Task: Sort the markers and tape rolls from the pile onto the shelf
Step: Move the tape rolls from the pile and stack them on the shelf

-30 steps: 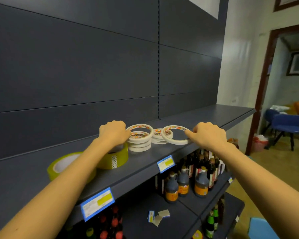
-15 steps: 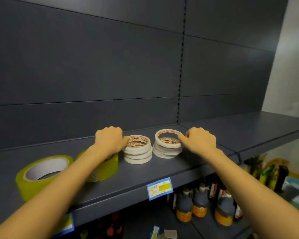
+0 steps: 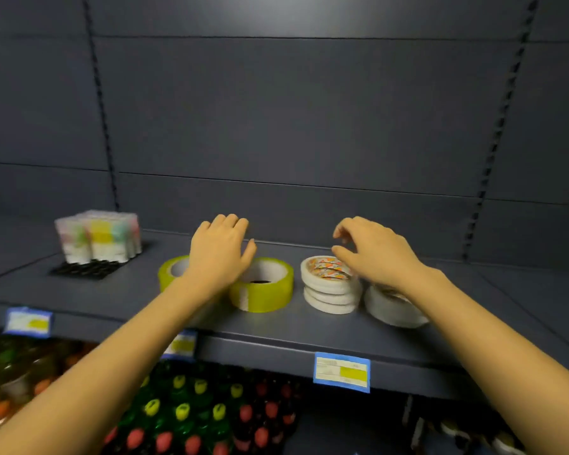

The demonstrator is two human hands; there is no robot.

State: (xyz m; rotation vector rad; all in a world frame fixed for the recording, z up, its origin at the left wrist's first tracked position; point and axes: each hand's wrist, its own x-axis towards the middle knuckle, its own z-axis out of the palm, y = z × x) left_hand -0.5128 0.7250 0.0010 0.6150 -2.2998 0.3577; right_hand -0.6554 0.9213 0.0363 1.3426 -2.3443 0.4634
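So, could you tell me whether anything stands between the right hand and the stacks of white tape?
Nothing visible does; the right hand hangs just over the labelled white tape stack, its wrist covering part of the other stack.

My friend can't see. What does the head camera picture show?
Two bare hands reach over tape on a dark shelf: left hand above two yellow rolls, right hand above two stacks of white rolls. Pastel packets stand far left.

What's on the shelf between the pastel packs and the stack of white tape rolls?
In the head view: one yellow tape roll in full, and a second yellow roll partly hidden by the left hand.
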